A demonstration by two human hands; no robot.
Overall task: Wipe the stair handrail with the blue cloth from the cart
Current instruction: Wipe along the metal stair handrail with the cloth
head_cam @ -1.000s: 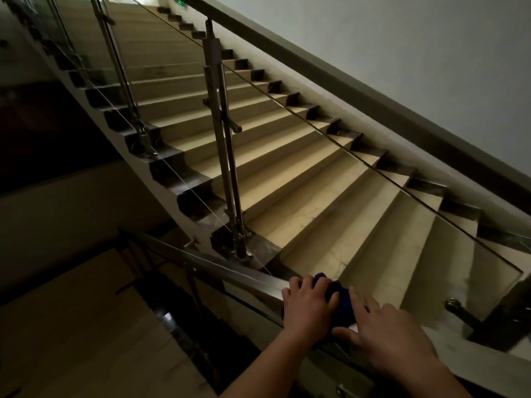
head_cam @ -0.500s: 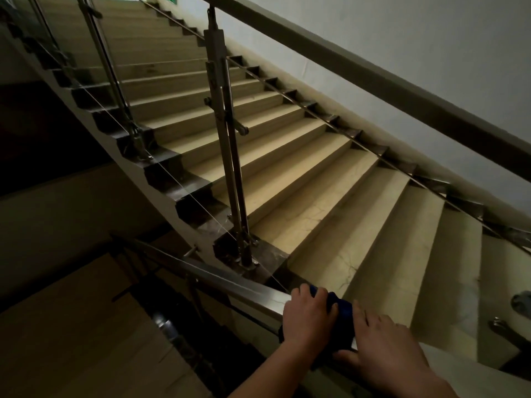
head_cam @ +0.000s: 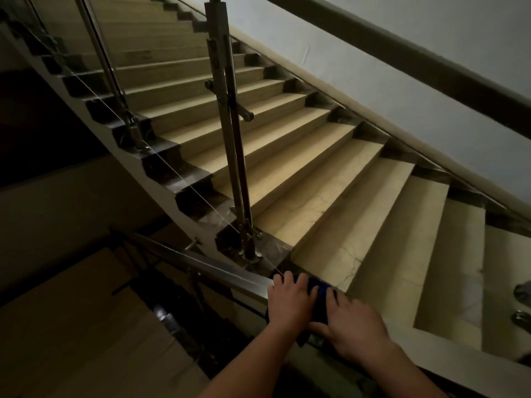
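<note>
A dark blue cloth (head_cam: 319, 297) is draped over the metal stair handrail (head_cam: 201, 264), which slopes down to the left from my hands. My left hand (head_cam: 290, 301) presses on the cloth's left part with its fingers curled over the rail. My right hand (head_cam: 353, 326) lies flat on the cloth's right side, fingers spread. Most of the cloth is hidden under both hands. The cart is not in view.
Beige stone steps (head_cam: 316, 179) climb to the upper left behind a glass panel. A steel baluster post (head_cam: 230, 133) stands just beyond my hands, a second post (head_cam: 109, 73) farther up. A dark wall rail (head_cam: 402, 50) runs along the white wall. A lower landing (head_cam: 86, 326) lies left.
Both hands with the cloth have slid a little down the handrail to the left. My view has shifted, so the post and steps appear closer.
</note>
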